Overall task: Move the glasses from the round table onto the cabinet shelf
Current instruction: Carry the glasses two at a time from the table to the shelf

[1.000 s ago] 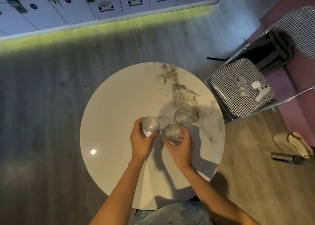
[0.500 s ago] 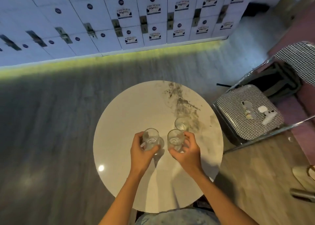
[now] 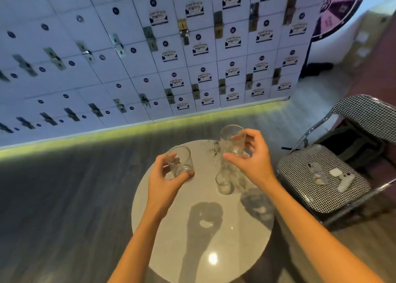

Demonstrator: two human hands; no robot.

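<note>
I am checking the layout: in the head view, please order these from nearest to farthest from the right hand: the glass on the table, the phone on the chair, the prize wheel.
1. Glass on the table, just left of and below the right hand.
2. Phone, right, on the chair seat.
3. Prize wheel, top right corner.

dim | green floor glow | glare + hand shadows on table (image 3: 246, 240) | edges warped, soft

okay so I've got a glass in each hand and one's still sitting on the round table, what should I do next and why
Probably carry the two held glasses to the cabinet shelf now. The left hand grips one glass and the right hand grips a taller glass, both lifted clear of the round table. With both hands full, the third glass likely needs a second trip.
</note>
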